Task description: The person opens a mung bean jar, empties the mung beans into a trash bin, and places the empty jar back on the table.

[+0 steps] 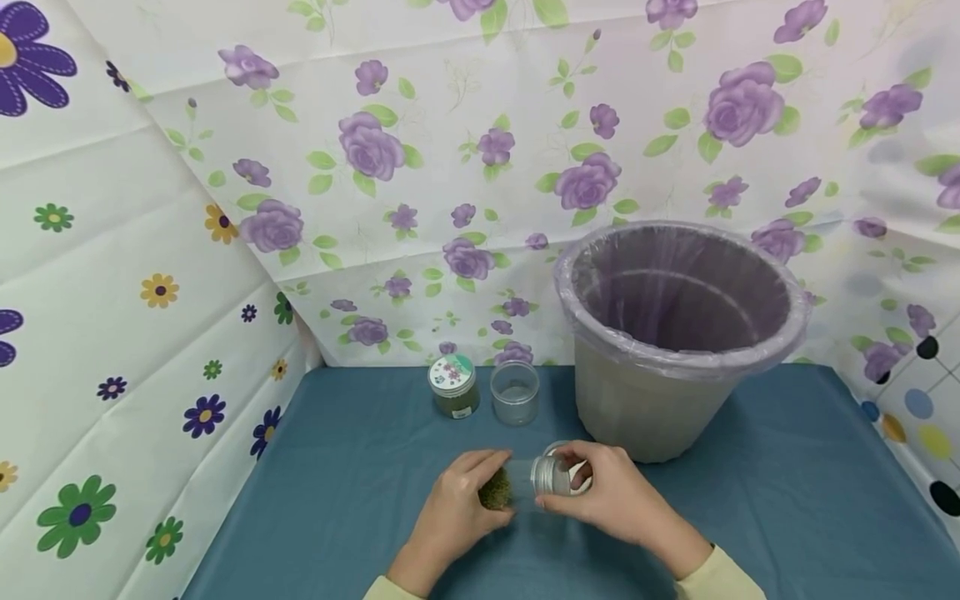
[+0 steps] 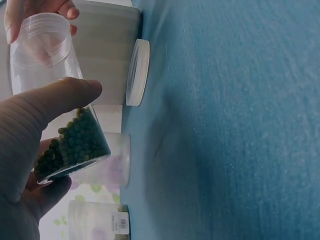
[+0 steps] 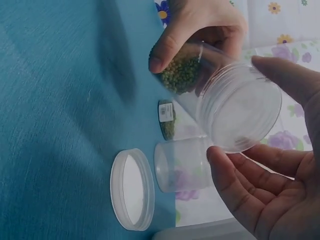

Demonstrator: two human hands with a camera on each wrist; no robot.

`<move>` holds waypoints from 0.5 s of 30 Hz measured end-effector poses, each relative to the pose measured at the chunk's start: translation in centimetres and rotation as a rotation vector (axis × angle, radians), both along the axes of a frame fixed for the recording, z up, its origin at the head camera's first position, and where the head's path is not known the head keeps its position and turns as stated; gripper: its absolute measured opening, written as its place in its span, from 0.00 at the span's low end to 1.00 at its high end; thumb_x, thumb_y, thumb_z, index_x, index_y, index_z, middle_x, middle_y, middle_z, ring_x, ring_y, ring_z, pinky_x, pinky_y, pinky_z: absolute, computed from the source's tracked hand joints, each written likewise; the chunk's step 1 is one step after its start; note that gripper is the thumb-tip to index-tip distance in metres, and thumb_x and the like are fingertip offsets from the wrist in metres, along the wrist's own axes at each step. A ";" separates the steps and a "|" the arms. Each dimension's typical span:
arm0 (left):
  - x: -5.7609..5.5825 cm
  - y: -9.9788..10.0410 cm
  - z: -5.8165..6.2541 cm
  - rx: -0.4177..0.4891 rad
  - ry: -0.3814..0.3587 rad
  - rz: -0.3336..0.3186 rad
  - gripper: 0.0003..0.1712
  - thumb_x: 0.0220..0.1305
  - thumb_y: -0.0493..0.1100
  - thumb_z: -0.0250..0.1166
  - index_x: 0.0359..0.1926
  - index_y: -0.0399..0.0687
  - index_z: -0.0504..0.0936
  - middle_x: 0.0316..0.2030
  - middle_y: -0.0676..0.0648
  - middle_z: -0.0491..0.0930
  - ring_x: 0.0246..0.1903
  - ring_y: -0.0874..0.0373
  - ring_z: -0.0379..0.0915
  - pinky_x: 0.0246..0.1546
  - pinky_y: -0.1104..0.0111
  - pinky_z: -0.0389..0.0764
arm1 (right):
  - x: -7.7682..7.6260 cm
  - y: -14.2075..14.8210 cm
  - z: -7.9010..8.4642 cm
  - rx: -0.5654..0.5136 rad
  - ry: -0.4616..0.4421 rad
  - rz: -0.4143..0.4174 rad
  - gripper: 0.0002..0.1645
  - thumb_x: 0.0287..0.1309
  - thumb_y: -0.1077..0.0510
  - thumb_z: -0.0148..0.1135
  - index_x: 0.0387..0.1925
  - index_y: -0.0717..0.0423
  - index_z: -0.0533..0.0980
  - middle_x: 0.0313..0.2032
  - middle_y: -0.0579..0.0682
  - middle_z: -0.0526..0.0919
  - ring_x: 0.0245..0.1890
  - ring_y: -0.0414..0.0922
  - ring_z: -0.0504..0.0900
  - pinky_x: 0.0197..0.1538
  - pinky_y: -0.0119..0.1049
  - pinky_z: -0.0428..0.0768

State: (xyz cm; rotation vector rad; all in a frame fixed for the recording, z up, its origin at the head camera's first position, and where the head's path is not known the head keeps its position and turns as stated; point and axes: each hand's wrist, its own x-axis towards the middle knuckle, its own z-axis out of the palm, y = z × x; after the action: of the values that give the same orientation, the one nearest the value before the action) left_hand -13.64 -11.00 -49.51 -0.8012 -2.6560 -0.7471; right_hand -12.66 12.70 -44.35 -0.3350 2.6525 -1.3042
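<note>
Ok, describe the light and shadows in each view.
Head view: the floral backdrop is bright, the body of the clear plastic jar nearly lost against the blue tablecloth; left wrist view: dimmer, with the left hand and green pellets dark; right wrist view: a soft shadow on the blue tablecloth, the green pellets lighter.

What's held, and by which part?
A clear plastic jar: the left hand grips its bottom end, the right hand its threaded mouth.

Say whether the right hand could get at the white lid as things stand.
Likely yes, once the right hand lets go of the jar: the white lid lies close by on the table, with nothing visible between them.
</note>
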 end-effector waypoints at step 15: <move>0.2 0.0 -0.3 0.012 -0.029 0.056 0.43 0.40 0.53 0.77 0.61 0.62 0.72 0.53 0.54 0.77 0.52 0.58 0.74 0.49 0.67 0.80 | -0.1 -0.3 -0.7 -0.062 -0.033 -0.068 0.37 0.36 0.33 0.72 0.44 0.53 0.81 0.39 0.51 0.86 0.27 0.38 0.82 0.27 0.29 0.81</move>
State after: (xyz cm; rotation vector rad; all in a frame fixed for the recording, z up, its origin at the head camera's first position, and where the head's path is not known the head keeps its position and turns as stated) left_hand -13.47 -10.97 -49.80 -0.7152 -2.6848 -0.7656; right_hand -12.76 12.44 -45.09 -0.2315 2.6225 -1.4016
